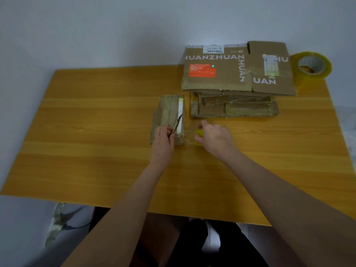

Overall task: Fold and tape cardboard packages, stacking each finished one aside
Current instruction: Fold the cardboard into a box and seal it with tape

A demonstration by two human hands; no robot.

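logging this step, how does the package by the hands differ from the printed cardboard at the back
The folded package is a narrow plain bundle glossy with tape; the printed cardboard is a wide flat sheet with white lettering and an orange label. The package lies on the table, the left hand holding a blade over it; the printed cardboard rests on a stack, untouched. Both are brown cardboard.

Wooden table (96, 151), pale wall (115, 26), possibly floor cable (77, 226)

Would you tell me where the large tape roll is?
Head view: the large tape roll sits on the table, far right corner, beside the flattened printed box.
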